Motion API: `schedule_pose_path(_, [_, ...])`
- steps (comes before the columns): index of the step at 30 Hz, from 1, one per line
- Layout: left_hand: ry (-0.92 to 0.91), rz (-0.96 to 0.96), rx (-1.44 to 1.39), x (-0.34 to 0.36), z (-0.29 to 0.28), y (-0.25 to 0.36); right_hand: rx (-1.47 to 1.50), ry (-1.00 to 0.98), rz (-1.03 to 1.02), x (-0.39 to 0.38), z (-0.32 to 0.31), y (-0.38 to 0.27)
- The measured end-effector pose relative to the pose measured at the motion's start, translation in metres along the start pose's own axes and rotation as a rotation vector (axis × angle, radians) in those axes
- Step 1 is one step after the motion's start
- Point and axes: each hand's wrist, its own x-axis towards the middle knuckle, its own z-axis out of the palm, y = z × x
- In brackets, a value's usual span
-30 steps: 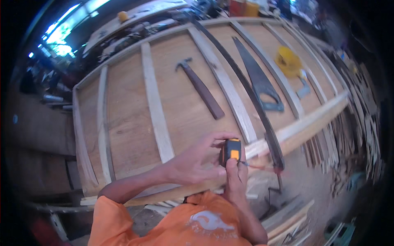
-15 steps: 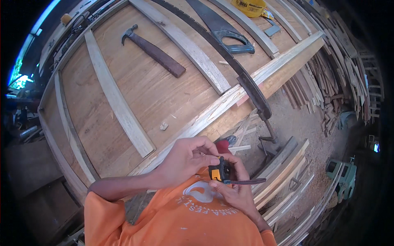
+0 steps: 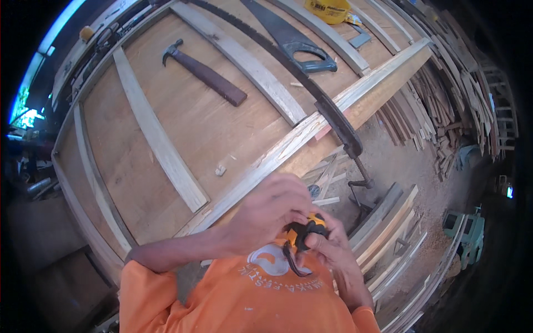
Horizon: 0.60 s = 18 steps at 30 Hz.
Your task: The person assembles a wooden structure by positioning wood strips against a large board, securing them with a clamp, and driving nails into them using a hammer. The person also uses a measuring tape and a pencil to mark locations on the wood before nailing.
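Note:
In front of my orange shirt, a black and yellow tape measure (image 3: 300, 233) is gripped in my right hand (image 3: 333, 250), thumb across its case. Its dark wrist strap (image 3: 293, 261) loops down against the shirt. My left hand (image 3: 272, 205), blurred by motion, is curled over the tape measure's left side, its fingertips partly hidden there. Beyond the hands lies a wooden panel (image 3: 161, 177) framed with strips. A hammer (image 3: 205, 75) with a brown handle rests on it. Farther right are a handsaw (image 3: 300, 50) and a long dark bar clamp (image 3: 338, 119) crossing the near edge beam.
A yellow container (image 3: 328, 10) sits on the panel at the far right. Stacked planks (image 3: 444, 105) line the right side. More boards (image 3: 388, 222) lie low beside me, near a green machine (image 3: 466, 236). The clamp's threaded screw (image 3: 362, 172) sticks out below the beam.
The tape measure has turned in my hands, and its strap now hangs down instead of pointing right. My left hand has shifted up and over it. The view has shifted slightly.

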Motion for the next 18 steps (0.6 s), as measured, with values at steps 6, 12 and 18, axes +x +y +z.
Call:
schedule_pose_path(6, [0.069,-0.954,-0.55,-0.011,0.0,0.022,-1.335,0.244,-0.474,0.013,0.02,-0.023])
schedule_pose_path(12, [-0.078,-1.123,-0.702,-0.004,-0.011,0.003,-1.551,0.153,-0.505,0.021,0.017,-0.023])
schedule_pose_path(18, [-0.025,-0.906,-0.537,-0.001,-0.106,-0.036,-1.463,0.103,-0.329,0.001,-0.016,-0.052])
